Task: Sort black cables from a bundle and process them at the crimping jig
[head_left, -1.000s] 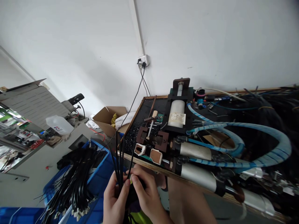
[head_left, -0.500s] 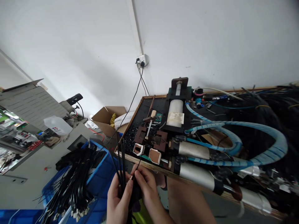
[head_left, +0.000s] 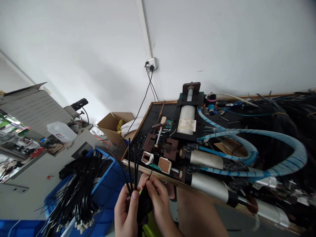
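My left hand (head_left: 127,207) is closed around several thin black cables (head_left: 135,168), whose ends stick up above the fingers. Close beside it, my right hand (head_left: 158,199) pinches a single black cable (head_left: 152,167) between thumb and fingertips; its tip reaches up toward the machine. A dark mass of cable hangs between the palms, its lower part out of view. Just beyond the hands stands a pneumatic fixture with two brown jaw blocks (head_left: 171,148). In front of those are two brown pads (head_left: 164,165) edged in white.
A blue crate (head_left: 105,179) at left holds black cables (head_left: 84,194) with pale connectors. Behind it stands an open cardboard box (head_left: 108,126). Metal cylinders (head_left: 208,186) and blue-wrapped hoses (head_left: 278,166) fill the wood-edged bench at right. Black scraps (head_left: 138,144) lie beside the jaws.
My right hand has shifted slightly right with the single cable, which now points up more steeply. The cables in my left hand have moved right and closer to upright.
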A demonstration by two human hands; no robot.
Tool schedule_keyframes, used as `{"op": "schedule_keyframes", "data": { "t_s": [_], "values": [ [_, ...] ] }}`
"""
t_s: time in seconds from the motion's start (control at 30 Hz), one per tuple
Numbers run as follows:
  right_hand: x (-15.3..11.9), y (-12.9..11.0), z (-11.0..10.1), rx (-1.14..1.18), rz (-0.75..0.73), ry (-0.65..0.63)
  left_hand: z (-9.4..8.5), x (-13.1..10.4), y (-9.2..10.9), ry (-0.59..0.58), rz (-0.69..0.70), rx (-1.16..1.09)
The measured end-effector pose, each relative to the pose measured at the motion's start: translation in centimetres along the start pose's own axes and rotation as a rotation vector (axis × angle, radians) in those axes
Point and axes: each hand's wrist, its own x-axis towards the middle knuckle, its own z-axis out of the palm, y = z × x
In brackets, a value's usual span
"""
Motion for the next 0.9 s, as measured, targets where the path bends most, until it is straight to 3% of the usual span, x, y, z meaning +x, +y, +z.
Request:
{"op": "schedule_keyframes", "data": {
  "t_s": [0.17, 0.3, 0.4, 0.53, 0.63, 0.8, 0.9],
  "values": [
    [-0.6, 0.9, 0.1, 0.009, -0.011, 0.012, 0.5, -0.2, 0.3, 0.057, 0.056, 0.019],
    [-0.5, 1.3, 0.2, -0.005, -0.018, 0.047, 0.3, -0.2, 0.0, 0.023, 0.001, 0.067],
    [-0.1, 1.1, 0.4, -0.025, -0.027, 0.047, 0.4, -0.3, -0.3, 0.005, -0.041, 0.067],
    [0.3, 0.0, 0.0, -0.048, -0.046, 0.008, 1.2, -0.8, -0.7, 0.032, 0.009, -0.011],
    [0.0, -1.8, -1.8, -0.077, -0.059, -0.019, 1.8, -1.6, -1.2, 0.061, 0.03, -0.048],
    [-1.0, -6.6, -6.9, -0.171, -0.068, -0.049, 2.3, -2.6, -1.9, 0.023, 0.03, -0.018],
    [-0.7, -9.0, -8.7, -0.249, -0.057, -0.04, 2.6, -3.1, -2.2, 0.016, 0.07, -0.019]
  ]
}}
